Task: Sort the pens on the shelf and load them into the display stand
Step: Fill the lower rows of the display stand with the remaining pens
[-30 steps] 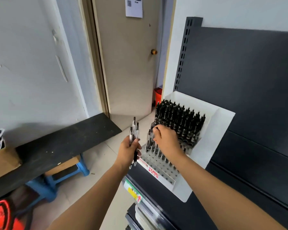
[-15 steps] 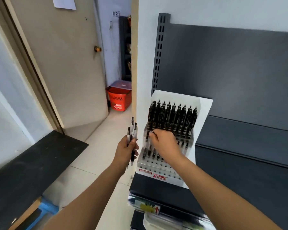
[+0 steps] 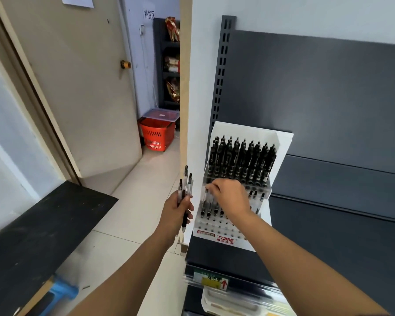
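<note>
A white display stand (image 3: pixel 281 169) marked TOME stands on the dark shelf (image 3: pixel 226 254). Its back rows are full of black pens (image 3: pixel 240 160); several clear pens stand in the middle rows and the front holes are bare. My left hand (image 3: pixel 175 213) is closed around a bundle of clear pens (image 3: pixel 185 190) held upright just left of the stand. My right hand (image 3: pixel 230 197) hovers over the middle rows, its fingertips pinching the top of a clear pen (image 3: pixel 206 197) that stands in a hole at the stand's left side.
A dark pegboard panel (image 3: pixel 317 99) backs the shelf. On the left lie a black board (image 3: pixel 39 229) and a blue stool (image 3: pixel 59 293). An open door (image 3: pixel 78 87) leads to a red basket (image 3: pixel 156 135) on the tiled floor. Price labels (image 3: pixel 211 281) line the shelf edge.
The view has swung right and now faces the stand more squarely. My right hand stays over the middle rows, pinching a clear pen. My left hand still holds its bundle.
</note>
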Motion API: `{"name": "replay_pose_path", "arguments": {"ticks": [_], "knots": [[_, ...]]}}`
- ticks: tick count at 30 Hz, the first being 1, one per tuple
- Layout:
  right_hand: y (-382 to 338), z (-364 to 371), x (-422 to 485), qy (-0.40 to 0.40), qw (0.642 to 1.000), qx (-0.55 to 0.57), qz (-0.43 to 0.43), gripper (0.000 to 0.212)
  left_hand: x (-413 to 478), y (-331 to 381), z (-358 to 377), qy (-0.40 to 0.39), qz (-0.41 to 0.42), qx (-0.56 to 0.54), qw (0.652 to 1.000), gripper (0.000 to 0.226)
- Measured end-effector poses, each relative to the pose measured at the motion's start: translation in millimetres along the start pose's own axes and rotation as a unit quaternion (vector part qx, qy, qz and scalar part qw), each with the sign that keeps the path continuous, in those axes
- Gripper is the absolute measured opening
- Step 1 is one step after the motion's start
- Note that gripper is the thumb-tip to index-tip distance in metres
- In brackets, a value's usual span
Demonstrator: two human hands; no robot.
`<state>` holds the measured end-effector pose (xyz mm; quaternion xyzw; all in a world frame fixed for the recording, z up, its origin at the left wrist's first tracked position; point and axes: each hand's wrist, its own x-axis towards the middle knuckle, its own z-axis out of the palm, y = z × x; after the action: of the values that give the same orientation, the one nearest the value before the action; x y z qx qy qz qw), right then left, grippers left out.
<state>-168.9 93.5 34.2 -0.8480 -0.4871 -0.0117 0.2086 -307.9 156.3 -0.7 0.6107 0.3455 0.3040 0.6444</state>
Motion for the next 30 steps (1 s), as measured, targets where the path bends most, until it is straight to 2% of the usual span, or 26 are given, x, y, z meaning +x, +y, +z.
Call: {"name": "replay_pose_path", "arguments": {"ticks": [4, 6, 10, 13, 16, 21, 27, 30], "knots": [[-1, -8, 0, 0.021, 1.0, 0.015, 0.0, 0.042, 1, 4, 8, -0.03, 0.019, 0.018, 0.999, 0.012], [-2, -17, 0, 0.045, 0.995, 0.088, 0.009, 0.04, 2, 7, 15, -0.047, 0.034, 0.017, 0.998, 0.012], [0, -36, 3, 0.03, 0.952, 0.303, 0.033, 0.016, 3, 12, 34, -0.08, 0.046, 0.01, 0.996, 0.014], [11, -45, 1, 0.016, 0.932, 0.357, 0.051, 0.007, 5, 12, 47, -0.096, 0.055, 0.025, 0.993, 0.015], [23, -50, -1, 0.031, 0.929, 0.363, 0.07, 0.009, 7, 11, 54, -0.072, 0.071, 0.046, 0.994, 0.014], [31, -52, -1, 0.063, 0.947, 0.309, 0.059, 0.009, 8, 10, 53, 0.035, 0.137, 0.111, 0.984, 0.012], [30, -51, 1, 0.072, 0.984, 0.162, 0.014, 0.012, 9, 10, 49, 0.034, 0.153, 0.1, 0.983, 0.018], [30, -49, 3, 0.067, 0.991, 0.114, -0.011, 0.016, 11, 7, 48, 0.033, 0.145, 0.112, 0.983, 0.01]]}}
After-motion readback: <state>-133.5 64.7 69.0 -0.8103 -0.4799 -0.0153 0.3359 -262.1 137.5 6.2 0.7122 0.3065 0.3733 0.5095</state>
